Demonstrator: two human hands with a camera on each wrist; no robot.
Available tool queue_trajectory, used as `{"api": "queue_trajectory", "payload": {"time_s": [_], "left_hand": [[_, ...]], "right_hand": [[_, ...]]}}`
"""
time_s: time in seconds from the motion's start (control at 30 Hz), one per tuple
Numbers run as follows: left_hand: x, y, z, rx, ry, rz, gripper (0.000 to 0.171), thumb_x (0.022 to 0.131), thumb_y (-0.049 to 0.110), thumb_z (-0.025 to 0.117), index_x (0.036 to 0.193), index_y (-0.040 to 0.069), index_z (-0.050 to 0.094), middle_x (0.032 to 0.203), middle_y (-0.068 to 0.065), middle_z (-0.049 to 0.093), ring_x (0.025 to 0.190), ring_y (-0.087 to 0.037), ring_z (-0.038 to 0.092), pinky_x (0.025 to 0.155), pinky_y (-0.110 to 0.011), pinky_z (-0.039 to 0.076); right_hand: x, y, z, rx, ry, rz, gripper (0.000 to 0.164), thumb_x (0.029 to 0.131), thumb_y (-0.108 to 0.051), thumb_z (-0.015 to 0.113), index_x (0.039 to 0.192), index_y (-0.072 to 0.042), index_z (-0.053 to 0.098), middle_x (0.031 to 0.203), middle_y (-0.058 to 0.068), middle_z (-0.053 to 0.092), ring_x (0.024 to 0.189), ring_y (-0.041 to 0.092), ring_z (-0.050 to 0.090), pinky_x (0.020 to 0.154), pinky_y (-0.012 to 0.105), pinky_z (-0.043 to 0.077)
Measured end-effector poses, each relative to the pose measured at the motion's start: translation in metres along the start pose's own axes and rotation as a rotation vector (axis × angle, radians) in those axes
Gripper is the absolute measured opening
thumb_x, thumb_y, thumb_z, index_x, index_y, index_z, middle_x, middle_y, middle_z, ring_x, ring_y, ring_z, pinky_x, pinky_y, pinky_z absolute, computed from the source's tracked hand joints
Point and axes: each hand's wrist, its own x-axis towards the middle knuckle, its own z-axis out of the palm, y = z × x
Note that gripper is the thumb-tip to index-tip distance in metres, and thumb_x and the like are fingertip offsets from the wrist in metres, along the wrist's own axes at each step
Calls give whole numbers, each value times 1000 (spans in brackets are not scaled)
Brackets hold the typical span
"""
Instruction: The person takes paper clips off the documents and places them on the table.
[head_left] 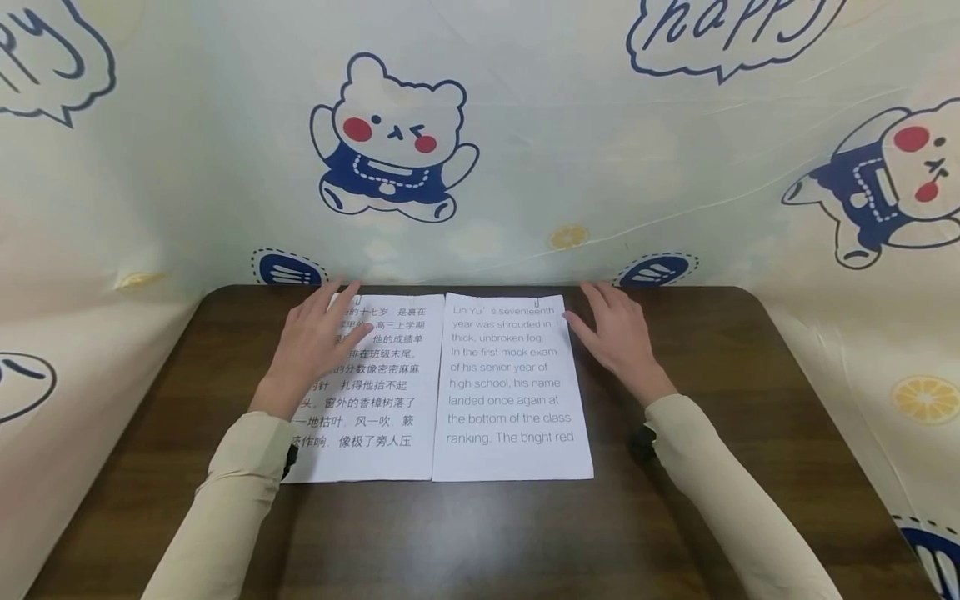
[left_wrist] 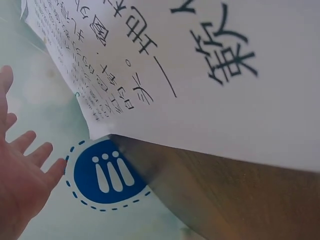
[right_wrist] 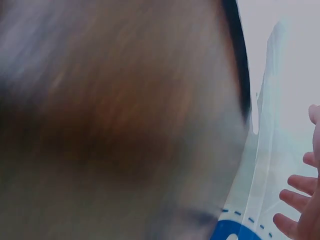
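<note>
Two white printed sheets lie side by side on the table. Chinese text covers the left sheet (head_left: 375, 462), also seen close up in the left wrist view; English text fills the right sheet (head_left: 513, 462). Each has a small paperclip shape near its top edge. Over the upper left of the Chinese sheet is my left hand (head_left: 311, 350), fingers spread, hiding part of the text; whether it touches the paper I cannot tell. My right hand (head_left: 618, 337) is beside the upper right corner of the English sheet, fingers spread, holding nothing. Its wrist view is mostly blurred.
The dark brown wooden table (head_left: 510, 542) has rounded far corners. Right behind its far edge hangs a pale curtain-like backdrop (head_left: 540, 150) printed with cartoon bears, orange slices and lettering, which also runs along both sides.
</note>
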Motion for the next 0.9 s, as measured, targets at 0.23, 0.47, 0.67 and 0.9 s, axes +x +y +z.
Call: {"api": "queue_trajectory", "payload": {"time_s": [0.23,0.47,0.67,0.9], "left_hand": [[-5,-8,-2,-83,-40,-68,68,94,37,57,150,14,27,157,-16,25,141,-40,27,109,-66,23],[-6,-14,-5,-183,-78,-147,67,94,36,57,149,11,29,155,-18,27,139,-42,29,111,-63,25],[-8,-21,-5,-222,-119,-190,67,95,39,55,150,11,27,156,-18,23,139,-42,27,111,-64,23],[-6,-29,-3,-321,-145,-282,68,95,39,54,151,14,24,157,-18,19,139,-42,26,111,-63,25]], "right_hand": [[5,-19,8,54,-11,15,65,92,-54,50,141,-11,44,146,12,46,134,32,42,111,54,33],[14,-40,17,163,-12,60,60,93,-54,48,138,-15,48,142,9,50,133,29,43,113,50,31],[23,-61,22,225,-46,109,56,93,-52,50,136,-16,51,140,6,52,133,27,43,113,48,31],[36,-87,33,274,-86,131,54,93,-50,53,134,-16,53,139,6,54,134,27,42,114,48,29]]}}
